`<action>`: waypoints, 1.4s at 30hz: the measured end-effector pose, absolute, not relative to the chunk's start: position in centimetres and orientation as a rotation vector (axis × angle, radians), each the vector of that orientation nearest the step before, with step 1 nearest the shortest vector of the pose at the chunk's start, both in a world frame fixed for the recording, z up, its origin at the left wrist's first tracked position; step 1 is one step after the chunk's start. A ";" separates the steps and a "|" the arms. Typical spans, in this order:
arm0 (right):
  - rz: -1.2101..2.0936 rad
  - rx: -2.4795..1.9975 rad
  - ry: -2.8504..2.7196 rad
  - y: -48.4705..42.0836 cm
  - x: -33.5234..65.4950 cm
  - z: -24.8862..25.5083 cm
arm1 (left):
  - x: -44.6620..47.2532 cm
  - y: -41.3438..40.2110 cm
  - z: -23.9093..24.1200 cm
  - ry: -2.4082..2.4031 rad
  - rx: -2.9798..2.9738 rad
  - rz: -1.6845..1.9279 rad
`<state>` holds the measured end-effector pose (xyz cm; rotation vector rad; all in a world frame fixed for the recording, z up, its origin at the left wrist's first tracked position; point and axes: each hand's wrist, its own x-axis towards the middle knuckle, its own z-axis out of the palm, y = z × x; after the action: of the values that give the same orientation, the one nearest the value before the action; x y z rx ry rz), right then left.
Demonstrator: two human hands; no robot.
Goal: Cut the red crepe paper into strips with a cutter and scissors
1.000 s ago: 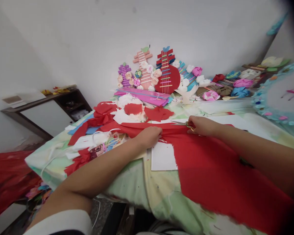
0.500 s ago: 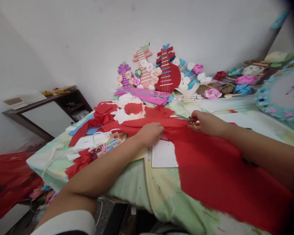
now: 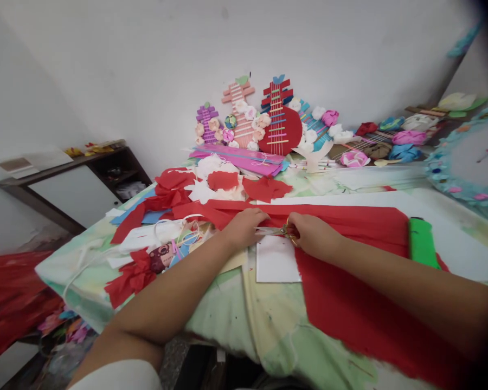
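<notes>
Head view: right grip (image 3: 311, 234) closed round the handles of scissors (image 3: 283, 230), blades toward left grip (image 3: 246, 226). Left grip, fingers curled in, pinches red crepe sheet (image 3: 361, 221), presumably to tension it. Sheet runs past right grip; right of that, green block (image 3: 422, 242) apparently weights it.

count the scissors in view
1: the scissors in the right hand, blades pointing toward the left hand; others may be hidden under the red sheet.

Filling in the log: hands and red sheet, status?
Left hand on red sheet. Right hand holds scissors pointed toward left hand. Green object atop sheet, right side.
</notes>
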<state>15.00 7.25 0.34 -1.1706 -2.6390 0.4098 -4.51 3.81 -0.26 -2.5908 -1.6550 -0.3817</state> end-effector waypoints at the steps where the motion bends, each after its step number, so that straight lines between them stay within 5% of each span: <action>1: 0.410 -1.167 -2.645 7.3 15.0 0.4 | -4.6 3.7 -0.3 -1.655 -2.604 -0.395; 26: 0.817 -1.308 -2.331 8.4 15.8 1.5 | -3.8 2.9 -0.4 -1.489 -2.630 -0.457; 42: 0.793 -1.281 -2.494 5.4 19.1 3.9 | -2.8 3.8 -1.2 -1.614 -2.602 -0.505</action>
<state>19.14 5.38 3.93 -1.2811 -2.4939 0.7928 -2.84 3.78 -1.23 -2.6017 -1.6135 -0.5050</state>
